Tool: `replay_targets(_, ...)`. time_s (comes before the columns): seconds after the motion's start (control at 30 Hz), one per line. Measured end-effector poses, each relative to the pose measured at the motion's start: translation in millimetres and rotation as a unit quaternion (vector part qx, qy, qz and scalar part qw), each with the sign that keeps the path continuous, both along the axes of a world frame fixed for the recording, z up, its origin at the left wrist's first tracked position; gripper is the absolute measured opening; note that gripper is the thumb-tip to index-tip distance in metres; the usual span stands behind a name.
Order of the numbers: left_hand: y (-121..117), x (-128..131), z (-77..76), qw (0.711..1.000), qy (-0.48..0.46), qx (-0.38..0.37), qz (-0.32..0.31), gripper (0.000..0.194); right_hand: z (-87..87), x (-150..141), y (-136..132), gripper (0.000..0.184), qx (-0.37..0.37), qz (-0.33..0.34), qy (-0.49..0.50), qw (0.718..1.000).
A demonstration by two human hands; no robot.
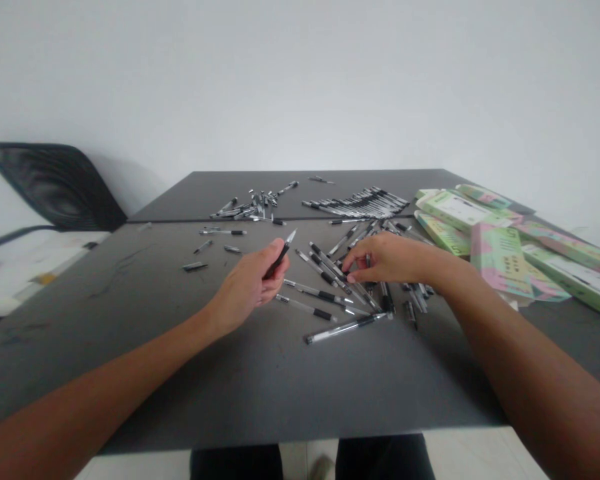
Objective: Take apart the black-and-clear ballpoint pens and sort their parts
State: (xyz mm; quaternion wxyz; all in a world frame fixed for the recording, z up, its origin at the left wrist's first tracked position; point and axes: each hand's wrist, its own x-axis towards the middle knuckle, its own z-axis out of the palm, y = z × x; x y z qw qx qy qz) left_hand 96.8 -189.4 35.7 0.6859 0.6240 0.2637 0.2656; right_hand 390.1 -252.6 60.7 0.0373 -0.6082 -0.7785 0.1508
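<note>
Wall: a plain white wall (300,80) fills the upper part of the view behind the bench

Bench: a dark grey flat-topped bench (240,393), made of two slabs meeting at a straight seam, carries everything in front of the person, with dark trouser legs (235,463) showing below its near edge

Chair: a black mesh chair back (55,187) stands tilted beyond the bench's far left corner, with a white surface (30,267) below it

Boxes: a loose heap of flat green-and-pink cardboard boxes (500,257) lies overlapping on the right side of the bench, some printed with white panels

Pen row: a tight row of clear-barrelled black-and-silver pens (360,202) lies side by side on the far slab

Loose pens: a scattered spread of matching pens (330,270) lies across the seam and on the near slab, directly under and around the right hand, with a small cluster of pen parts (245,210) further left

Right hand: the right hand (385,260) reaches over the spread, fingertips (350,277) down among the pens, its grip partly curled; whether it has closed on a pen cannot be told

Left hand: the left hand (247,283) is raised just above the bench, its grip clenched around a single black-and-silver pen (279,257), silver tip pointing up and away from the palm
</note>
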Motion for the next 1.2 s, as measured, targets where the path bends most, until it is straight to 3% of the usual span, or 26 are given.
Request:
replay_targets(0.23,0.1,2.1,-3.7,1.000,0.011,0.011,-0.013,0.064,-1.3,3.1,1.7,0.024,0.083,0.000,-0.011,0.997)
replay_targets(0.53,0.4,-2.0,-9.7,0.999,0.000,0.035,-0.033,0.056,-9.3,16.9,7.6,0.031,0.124,-0.045,-0.066,0.989)
replay_targets(1.2,-1.2,-4.6,-7.3,0.996,0.011,0.078,-0.036,0.048,-15.5,35.1,13.5,0.032,0.101,-0.060,-0.045,0.992)
